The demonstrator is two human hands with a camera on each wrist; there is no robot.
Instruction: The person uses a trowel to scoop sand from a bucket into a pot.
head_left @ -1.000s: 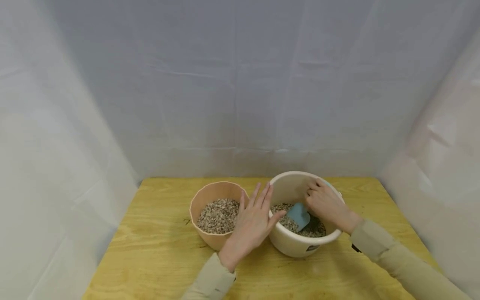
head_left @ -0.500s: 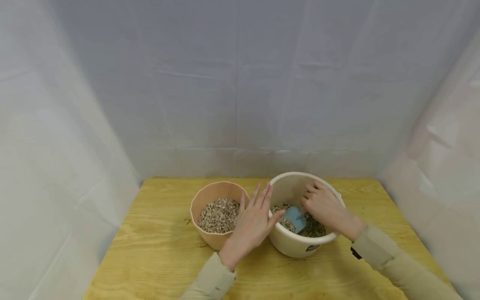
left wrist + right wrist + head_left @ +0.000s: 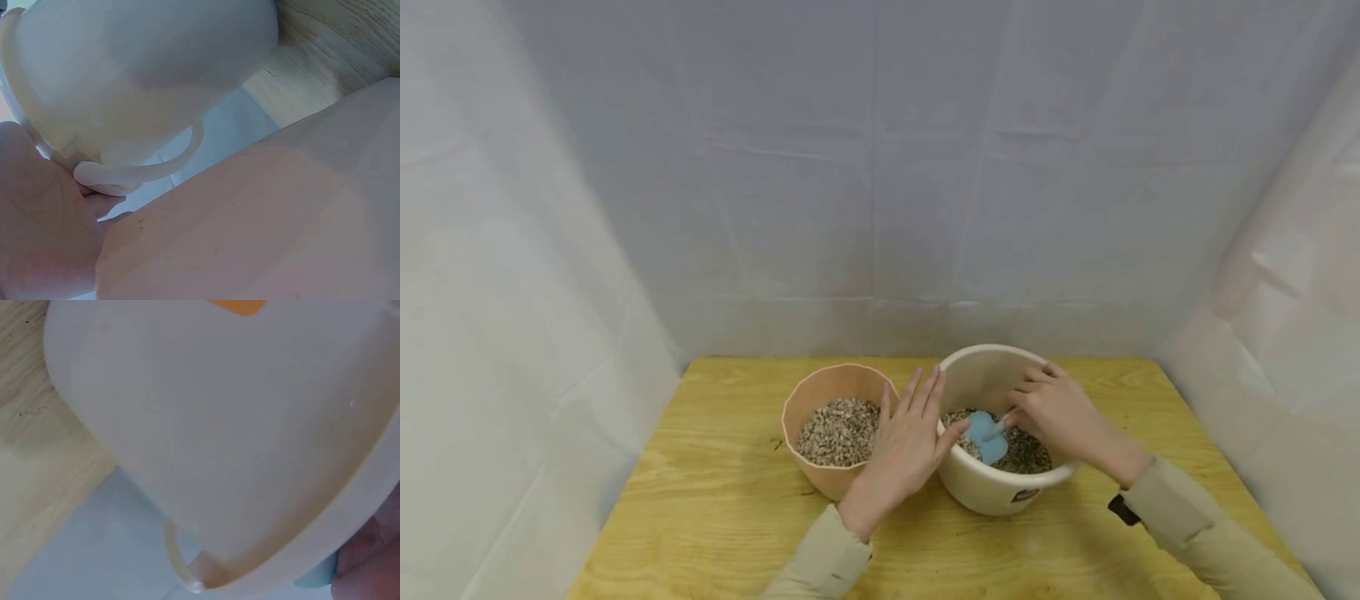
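Note:
A cream bucket (image 3: 992, 497) and a peach bowl (image 3: 808, 400) stand side by side on the wooden table (image 3: 700, 508), both holding brownish gravel. My left hand (image 3: 906, 446) lies flat with straight fingers over the two rims where they meet. My right hand (image 3: 1060, 412) reaches into the bucket and grips the handle of a small blue scoop (image 3: 985, 433), whose blade lies on the gravel. The left wrist view shows the bucket's outer wall (image 3: 144, 69) and the peach bowl's side (image 3: 281, 212) close up. The right wrist view shows only the bucket's wall (image 3: 237, 425).
White sheeting (image 3: 865, 183) closes off the back and both sides of the table. Bare wood lies in front of and to the left of the bowls.
My right hand has drawn back toward the right, and the blue scoop has turned and shifted left across the gravel. The left hand has stayed in place.

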